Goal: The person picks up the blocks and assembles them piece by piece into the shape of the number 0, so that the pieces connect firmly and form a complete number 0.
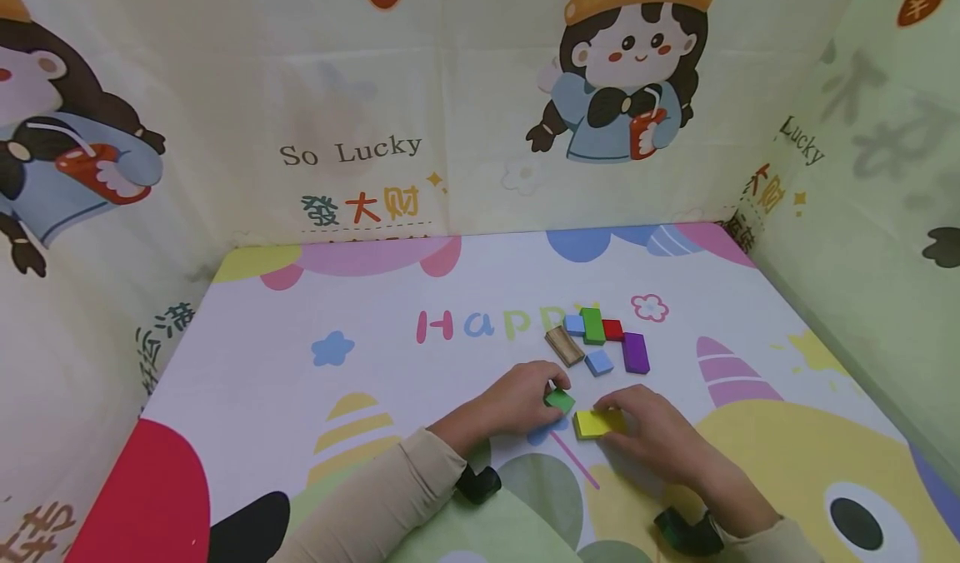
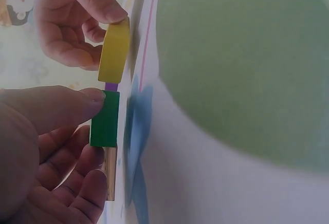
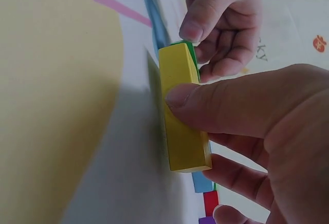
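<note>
My left hand [image 1: 522,396] pinches a small green block [image 1: 559,401] between thumb and fingers, low over the printed tabletop. To its right, my right hand [image 1: 652,430] grips a longer yellow block [image 1: 598,424] by its right part. In the left wrist view the yellow block [image 2: 114,52] and the green block [image 2: 105,118] line up close together, with thumbs on their near faces. Seen from the right wrist, the yellow block [image 3: 182,108] partly covers the green one [image 3: 192,54].
Just beyond the hands lie a brown block [image 1: 564,346], a light blue block [image 1: 599,363], a purple block [image 1: 636,353], a red block [image 1: 612,330], a taller green block [image 1: 592,326] and another light blue block [image 1: 574,325]. Patterned cloth walls [image 1: 480,113] border the table.
</note>
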Action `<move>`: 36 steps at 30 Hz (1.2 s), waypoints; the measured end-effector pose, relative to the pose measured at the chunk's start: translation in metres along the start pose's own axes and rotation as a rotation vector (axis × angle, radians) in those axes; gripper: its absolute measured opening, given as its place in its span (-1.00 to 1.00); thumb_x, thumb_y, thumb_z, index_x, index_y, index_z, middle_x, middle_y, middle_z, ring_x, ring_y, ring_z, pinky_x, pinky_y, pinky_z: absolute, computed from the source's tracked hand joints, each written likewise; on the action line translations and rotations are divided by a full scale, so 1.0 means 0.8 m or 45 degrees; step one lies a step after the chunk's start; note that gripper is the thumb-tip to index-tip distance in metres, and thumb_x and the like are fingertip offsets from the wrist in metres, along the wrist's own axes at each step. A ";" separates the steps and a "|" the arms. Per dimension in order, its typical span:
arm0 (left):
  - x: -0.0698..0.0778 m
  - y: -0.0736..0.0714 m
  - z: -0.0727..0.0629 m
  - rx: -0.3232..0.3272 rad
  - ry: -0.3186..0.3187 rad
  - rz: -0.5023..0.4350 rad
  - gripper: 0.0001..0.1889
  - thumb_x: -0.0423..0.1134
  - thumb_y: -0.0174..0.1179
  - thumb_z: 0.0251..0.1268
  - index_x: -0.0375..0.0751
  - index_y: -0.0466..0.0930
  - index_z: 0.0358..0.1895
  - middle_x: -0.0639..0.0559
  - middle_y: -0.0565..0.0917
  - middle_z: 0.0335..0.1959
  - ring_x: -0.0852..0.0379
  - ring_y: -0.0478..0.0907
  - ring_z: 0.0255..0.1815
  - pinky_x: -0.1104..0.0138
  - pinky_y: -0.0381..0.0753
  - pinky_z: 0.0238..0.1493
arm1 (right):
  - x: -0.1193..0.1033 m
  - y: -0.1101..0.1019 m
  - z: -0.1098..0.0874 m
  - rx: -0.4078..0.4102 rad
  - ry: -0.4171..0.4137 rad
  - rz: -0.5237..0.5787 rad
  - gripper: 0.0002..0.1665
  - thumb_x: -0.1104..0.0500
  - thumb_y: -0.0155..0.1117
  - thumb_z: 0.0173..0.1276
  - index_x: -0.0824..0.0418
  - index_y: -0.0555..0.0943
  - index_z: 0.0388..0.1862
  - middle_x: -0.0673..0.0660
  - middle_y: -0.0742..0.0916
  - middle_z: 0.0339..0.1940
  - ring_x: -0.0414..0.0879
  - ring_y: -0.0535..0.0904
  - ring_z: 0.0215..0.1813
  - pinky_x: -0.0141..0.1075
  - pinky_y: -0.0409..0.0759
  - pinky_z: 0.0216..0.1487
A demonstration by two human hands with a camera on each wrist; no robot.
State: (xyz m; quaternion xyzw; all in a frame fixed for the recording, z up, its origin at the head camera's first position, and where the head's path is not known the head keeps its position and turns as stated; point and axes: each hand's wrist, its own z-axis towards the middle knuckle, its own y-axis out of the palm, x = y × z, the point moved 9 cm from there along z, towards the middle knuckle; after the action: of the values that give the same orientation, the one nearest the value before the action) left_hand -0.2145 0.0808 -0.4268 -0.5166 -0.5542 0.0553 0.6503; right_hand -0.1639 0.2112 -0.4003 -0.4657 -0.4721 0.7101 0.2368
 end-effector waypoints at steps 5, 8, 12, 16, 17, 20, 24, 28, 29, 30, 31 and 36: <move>0.000 0.002 -0.001 -0.004 -0.005 -0.005 -0.68 -0.26 0.40 0.26 -0.10 0.63 0.06 0.17 0.60 -0.13 0.25 0.47 -0.17 0.51 0.51 -0.12 | -0.002 0.002 0.000 -0.017 0.009 -0.003 -0.62 0.28 0.58 0.08 0.13 0.69 -0.10 -0.08 0.70 -0.12 -0.01 0.59 -0.02 0.01 0.55 0.07; 0.001 0.002 0.000 0.000 0.012 -0.005 -0.69 -0.27 0.40 0.26 -0.12 0.63 0.05 0.16 0.60 -0.13 0.25 0.48 -0.16 0.51 0.51 -0.11 | -0.004 0.004 0.000 -0.016 -0.009 -0.008 -0.62 0.28 0.57 0.08 0.13 0.69 -0.10 -0.09 0.71 -0.13 -0.02 0.59 -0.02 0.00 0.55 0.06; 0.003 0.002 0.001 0.006 0.036 0.001 -0.70 -0.28 0.40 0.25 -0.13 0.63 0.03 0.16 0.61 -0.14 0.25 0.49 -0.16 0.50 0.51 -0.10 | -0.006 0.006 0.001 -0.010 -0.038 -0.025 -0.61 0.28 0.58 0.08 0.13 0.69 -0.09 -0.08 0.71 -0.13 -0.02 0.59 -0.02 0.00 0.55 0.06; 0.003 0.003 0.002 0.009 0.040 0.001 -0.71 -0.28 0.40 0.25 -0.14 0.63 0.03 0.16 0.60 -0.15 0.25 0.48 -0.17 0.50 0.50 -0.10 | -0.007 0.006 0.001 -0.009 -0.032 -0.028 -0.61 0.28 0.58 0.07 0.12 0.69 -0.10 -0.08 0.71 -0.12 -0.02 0.59 -0.02 0.01 0.55 0.06; 0.002 0.003 0.002 0.011 0.039 0.000 -0.71 -0.28 0.40 0.25 -0.14 0.63 0.03 0.16 0.60 -0.15 0.25 0.48 -0.17 0.50 0.50 -0.10 | -0.007 0.006 0.001 -0.011 -0.025 -0.024 -0.62 0.28 0.58 0.08 0.11 0.69 -0.10 -0.08 0.71 -0.12 -0.02 0.59 -0.02 0.02 0.55 0.06; 0.002 0.003 0.003 0.012 0.039 -0.003 -0.71 -0.29 0.39 0.25 -0.14 0.63 0.02 0.16 0.61 -0.15 0.25 0.49 -0.16 0.49 0.50 -0.10 | -0.007 0.007 0.002 -0.019 0.002 -0.016 -0.62 0.27 0.57 0.09 0.11 0.69 -0.10 -0.08 0.72 -0.12 -0.01 0.58 -0.01 0.04 0.54 0.06; -0.001 0.005 0.004 0.010 0.024 -0.005 -0.71 -0.29 0.39 0.25 -0.13 0.63 0.03 0.16 0.60 -0.15 0.25 0.48 -0.15 0.49 0.51 -0.09 | -0.008 0.008 0.002 -0.011 0.000 -0.021 -0.62 0.28 0.57 0.08 0.11 0.69 -0.10 -0.08 0.72 -0.13 -0.01 0.59 -0.01 0.03 0.54 0.06; -0.002 0.006 0.006 0.009 0.014 -0.001 -0.71 -0.29 0.39 0.26 -0.12 0.63 0.03 0.16 0.59 -0.16 0.25 0.48 -0.15 0.49 0.51 -0.09 | -0.009 0.009 0.002 -0.003 -0.020 -0.024 -0.63 0.28 0.57 0.08 0.10 0.69 -0.11 -0.08 0.72 -0.13 -0.02 0.59 -0.01 0.02 0.54 0.05; -0.002 0.006 0.006 0.008 0.012 0.001 -0.71 -0.28 0.39 0.26 -0.12 0.63 0.03 0.16 0.59 -0.16 0.25 0.48 -0.15 0.49 0.51 -0.09 | -0.009 0.010 0.002 -0.005 -0.017 -0.025 -0.63 0.27 0.57 0.09 0.10 0.69 -0.11 -0.09 0.72 -0.13 -0.02 0.58 -0.01 0.02 0.53 0.05; -0.002 0.006 0.006 0.008 0.009 0.001 -0.71 -0.28 0.39 0.26 -0.12 0.63 0.03 0.17 0.59 -0.15 0.25 0.48 -0.15 0.49 0.51 -0.09 | -0.009 0.010 0.002 -0.006 -0.016 -0.026 -0.63 0.27 0.57 0.09 0.10 0.69 -0.10 -0.09 0.72 -0.13 -0.02 0.58 -0.01 0.02 0.53 0.06; -0.003 0.006 0.006 0.009 0.005 0.001 -0.70 -0.29 0.39 0.26 -0.12 0.63 0.03 0.17 0.59 -0.15 0.25 0.48 -0.15 0.49 0.51 -0.09 | -0.008 0.010 0.002 -0.006 -0.014 -0.026 -0.63 0.26 0.57 0.10 0.10 0.69 -0.10 -0.09 0.72 -0.13 -0.02 0.58 -0.01 0.03 0.53 0.06; -0.004 0.005 0.007 0.011 -0.025 -0.001 -0.70 -0.28 0.40 0.26 -0.09 0.63 0.04 0.19 0.59 -0.14 0.26 0.48 -0.14 0.49 0.51 -0.09 | -0.007 0.012 0.004 -0.020 0.011 -0.022 -0.64 0.25 0.56 0.12 0.09 0.69 -0.09 -0.09 0.71 -0.12 -0.02 0.58 0.00 0.04 0.53 0.07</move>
State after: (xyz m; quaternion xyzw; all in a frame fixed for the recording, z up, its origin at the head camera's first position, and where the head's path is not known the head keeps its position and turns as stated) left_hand -0.2181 0.0835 -0.4326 -0.5130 -0.5605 0.0624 0.6471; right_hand -0.1630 0.2014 -0.4064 -0.4667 -0.4806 0.7022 0.2412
